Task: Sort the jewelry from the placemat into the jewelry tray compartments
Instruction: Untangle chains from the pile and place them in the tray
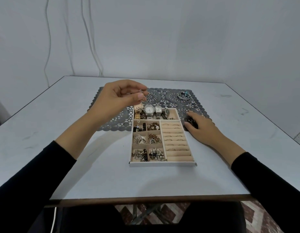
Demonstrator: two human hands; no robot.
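Note:
A beige jewelry tray (pixel 162 163) stands on the table, its far end over a grey lace placemat (pixel 164 96). Watches (pixel 149 111) fill the tray's far row, small left compartments hold mixed pieces, and ring rolls (pixel 175 140) fill the right side. My left hand (pixel 117 96) hovers above the tray's far left corner, pinching a small silver dangling piece (pixel 140 93) between thumb and forefinger. My right hand (pixel 199 126) rests flat on the placemat just right of the tray, fingers apart, holding nothing. A silver bangle with turquoise beads (pixel 184 95) lies on the placemat's far right.
The white table (pixel 62 132) ends at a near edge (pixel 146 197) close to my lap. A grey wall with hanging cables (pixel 48 47) stands behind the table. Patterned floor tiles (pixel 256 214) show below.

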